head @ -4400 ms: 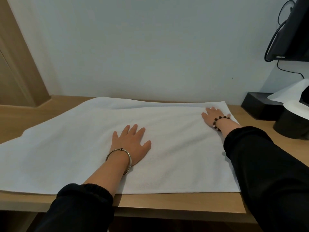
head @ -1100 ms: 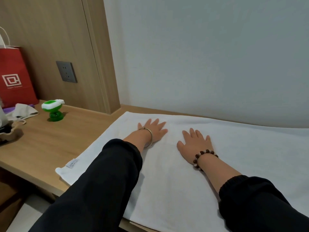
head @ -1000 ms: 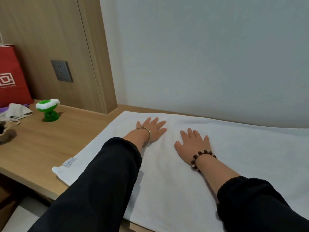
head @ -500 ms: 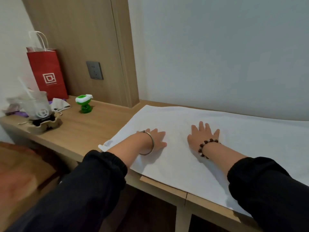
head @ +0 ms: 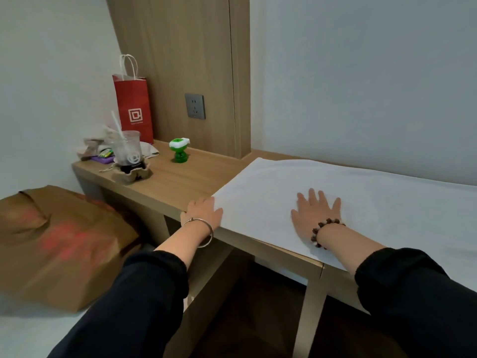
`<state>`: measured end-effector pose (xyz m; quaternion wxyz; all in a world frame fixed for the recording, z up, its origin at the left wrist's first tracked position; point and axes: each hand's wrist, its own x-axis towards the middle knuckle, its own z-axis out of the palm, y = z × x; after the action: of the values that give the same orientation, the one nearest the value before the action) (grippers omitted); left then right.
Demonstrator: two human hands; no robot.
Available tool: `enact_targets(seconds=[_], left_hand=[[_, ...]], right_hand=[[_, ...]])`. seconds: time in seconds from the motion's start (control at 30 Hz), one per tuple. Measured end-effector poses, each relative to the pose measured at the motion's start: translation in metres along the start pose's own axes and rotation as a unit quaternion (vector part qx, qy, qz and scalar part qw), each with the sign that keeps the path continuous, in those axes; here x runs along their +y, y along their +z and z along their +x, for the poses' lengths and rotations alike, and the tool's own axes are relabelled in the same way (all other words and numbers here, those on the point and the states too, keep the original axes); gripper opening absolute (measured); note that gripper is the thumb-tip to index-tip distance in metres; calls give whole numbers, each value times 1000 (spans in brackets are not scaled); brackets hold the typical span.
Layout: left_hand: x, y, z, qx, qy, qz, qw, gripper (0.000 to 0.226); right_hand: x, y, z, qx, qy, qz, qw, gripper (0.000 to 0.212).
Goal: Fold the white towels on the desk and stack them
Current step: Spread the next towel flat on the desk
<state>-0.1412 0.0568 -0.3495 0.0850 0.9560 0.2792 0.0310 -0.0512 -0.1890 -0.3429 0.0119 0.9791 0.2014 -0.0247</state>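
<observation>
Towel (head: 366, 202) lies unfolded; right hand (head: 316, 215) flat, pinning it; left hand (head: 201, 211) at corner, grip hidden. Carry corner squarely across.

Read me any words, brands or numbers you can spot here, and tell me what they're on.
No text is legible here.
Red paper bag: white square logo, small print beneath too small to read.
Clear cup: white round logo, no readable letters.
Brown bag: red print, blurred.
White towel: no label in view.
</observation>
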Motion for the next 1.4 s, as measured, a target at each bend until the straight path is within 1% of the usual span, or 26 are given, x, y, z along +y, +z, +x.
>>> enact_targets(seconds=[0.03, 0.1, 0.17, 0.27, 0.33, 0.4, 0.47, 0.53, 0.57, 0.6, 0.63, 0.67, 0.7, 0.73, 0.77, 0.83, 0.93, 1.0, 1.07, 1.1, 1.17, 1.2, 1.23, 1.3, 1.37, 1.4], left_hand=[[-1, -3, 0, 21, -17, -9, 1000, 44], [-1, -9, 1, 60, -52, 10, 997, 38], [0, -14, 1, 52, -93, 22, 994, 35], [3, -23, 2, 16, -154, -59, 986, 33], [8, -29, 4, 16, -157, -133, 978, 31], [24, -37, 4, 43, -135, -239, 961, 32], [55, -48, -4, 74, -78, -356, 929, 29], [99, -59, -23, 91, 3, -431, 898, 24], [123, -61, -34, 82, 57, -464, 880, 23], [145, -60, -47, 54, 119, -490, 862, 20], [166, -58, -62, 10, 184, -486, 854, 19], [184, -53, -77, -44, 251, -432, 865, 21], [198, -45, -90, -99, 309, -346, 880, 24], [210, -32, -100, -137, 348, -257, 891, 31], [217, -19, -107, -147, 366, -174, 902, 41], [221, 5, -118, -116, 354, -56, 927, 50], [212, 34, -125, -97, 323, 31, 941, 58], [204, 43, -127, -76, 335, 47, 938, 56], [200, 46, -124, -61, 346, 40, 936, 54], [197, 46, -121, -58, 347, 35, 936, 53], [191, 44, -112, -57, 337, 18, 940, 49], [188, 42, -106, -61, 328, 14, 943, 46], [186, 38, -100, -65, 316, 14, 946, 44], [186, 28, -89, -72, 283, 22, 956, 39], [191, 18, -83, -72, 236, 28, 969, 36], [193, 14, -81, -67, 201, 5, 977, 36]], right_hand=[[-5, 3, -4, 4, -25, 14, 1000, 60], [-11, 10, -11, -6, -63, 40, 997, 59], [-10, 13, -13, -7, -69, 48, 996, 57], [-6, 6, -15, -8, -78, 91, 993, 55], [1, 0, -17, -8, -75, 164, 984, 53], [16, -5, -21, 21, -48, 214, 975, 50], [39, -11, -25, 72, -10, 239, 968, 47], [66, -20, -32, 131, 37, 279, 951, 45], [81, -25, -36, 161, 62, 308, 936, 44], [97, -31, -40, 192, 89, 337, 917, 42], [112, -37, -44, 220, 116, 362, 899, 41], [127, -43, -48, 239, 144, 377, 883, 41], [142, -46, -52, 250, 168, 380, 875, 41], [156, -47, -57, 251, 188, 373, 873, 42], [169, -46, -62, 247, 203, 362, 876, 42], [188, -40, -70, 231, 210, 342, 887, 42], [193, -31, -76, 184, 154, 324, 915, 41], [184, -25, -77, 119, 79, 300, 943, 38], [172, -18, -80, 29, 13, 229, 973, 31], [168, -14, -81, 1, -6, 182, 983, 31], [163, -15, -84, -3, -16, 120, 993, 38], [161, -17, -84, 3, -18, 98, 995, 38], [157, -20, -85, 7, -18, 80, 997, 37], [146, -28, -86, 5, -17, 55, 998, 46], [135, -34, -84, -19, -19, 86, 996, 53], [131, -36, -83, -37, -24, 108, 993, 53]])
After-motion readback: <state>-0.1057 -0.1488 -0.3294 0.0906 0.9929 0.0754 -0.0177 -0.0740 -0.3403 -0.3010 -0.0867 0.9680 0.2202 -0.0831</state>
